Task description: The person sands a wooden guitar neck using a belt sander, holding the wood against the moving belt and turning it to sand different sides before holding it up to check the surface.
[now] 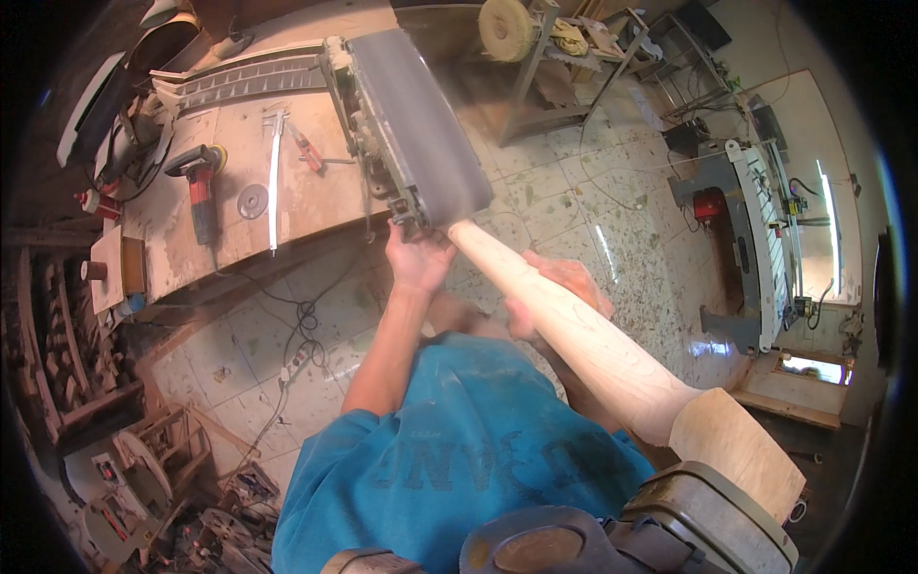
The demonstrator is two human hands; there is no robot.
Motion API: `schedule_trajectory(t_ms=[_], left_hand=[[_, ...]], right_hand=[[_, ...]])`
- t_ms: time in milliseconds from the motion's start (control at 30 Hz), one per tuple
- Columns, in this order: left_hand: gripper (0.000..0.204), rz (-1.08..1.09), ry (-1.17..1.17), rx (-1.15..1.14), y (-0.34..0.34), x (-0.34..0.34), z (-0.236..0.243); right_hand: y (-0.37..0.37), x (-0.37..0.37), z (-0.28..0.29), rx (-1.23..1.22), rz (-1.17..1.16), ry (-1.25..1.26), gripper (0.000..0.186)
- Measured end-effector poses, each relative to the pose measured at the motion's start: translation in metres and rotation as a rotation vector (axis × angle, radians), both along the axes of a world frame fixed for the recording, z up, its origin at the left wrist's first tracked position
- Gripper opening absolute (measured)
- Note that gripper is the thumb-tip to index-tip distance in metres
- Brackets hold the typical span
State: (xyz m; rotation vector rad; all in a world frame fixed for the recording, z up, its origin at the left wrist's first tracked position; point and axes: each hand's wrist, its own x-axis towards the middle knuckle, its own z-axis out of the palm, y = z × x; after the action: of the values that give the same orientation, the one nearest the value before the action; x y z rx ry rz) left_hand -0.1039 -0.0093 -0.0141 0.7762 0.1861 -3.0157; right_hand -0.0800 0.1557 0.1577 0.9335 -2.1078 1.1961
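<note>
A long pale wooden piece (574, 320), tapered and rounded like a furniture leg, slants across my front. Its thin tip meets the lower end of a belt sander (421, 124), while its broad, blocky end lies beside my body at the lower right. My right hand (564, 287) is wrapped round the middle of the shaft. At the thin tip, just under the sander's end, my left hand (421, 256) is closed with its palm turned up. Some of its fingers are hidden by the tip and the sander. The grey belt looks smeared, as if running.
On the workbench (335, 201) at left lie a red and black handheld sander (201, 196), a round disc (252, 201), a caliper (274, 172) and a red-handled tool (306, 151). Cables (301, 325) cross the dusty tiled floor. A large machine (755, 239) stands at right.
</note>
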Motion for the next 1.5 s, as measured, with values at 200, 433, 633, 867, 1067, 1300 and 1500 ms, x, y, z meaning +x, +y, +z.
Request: schedule_trajectory(t_ms=[200,433,633,867,1067,1300,1500], left_hand=[[0.074,0.013,0.04,0.01,0.003,-0.002,-0.004],[0.078,0.01,0.049,0.007,0.0,0.003,-0.001],[0.078,0.002,0.034,-0.016,-0.003,0.002,-0.01],[0.076,-0.006,0.013,-0.028,0.0,-0.002,-0.002],[0.071,0.008,0.068,-0.024,-0.003,0.009,-0.016],[0.039,0.068,-0.033,-0.249,0.004,0.105,-0.019],[0.036,0.241,0.034,-0.457,-0.014,0.134,0.008]], right_hand=[[0.004,-0.003,0.001,0.04,0.005,-0.011,0.046],[0.004,0.003,0.007,0.008,-0.001,-0.062,0.048],[0.001,-0.003,-0.003,-0.029,0.033,-0.023,0.046],[0.006,-0.005,-0.005,0.014,-0.01,-0.069,0.045],[0.017,0.005,0.005,0.089,0.027,-0.247,0.044],[0.091,0.014,-0.048,-0.553,0.281,-0.92,0.056],[0.113,0.02,-0.091,-1.0,0.25,-1.431,0.065]])
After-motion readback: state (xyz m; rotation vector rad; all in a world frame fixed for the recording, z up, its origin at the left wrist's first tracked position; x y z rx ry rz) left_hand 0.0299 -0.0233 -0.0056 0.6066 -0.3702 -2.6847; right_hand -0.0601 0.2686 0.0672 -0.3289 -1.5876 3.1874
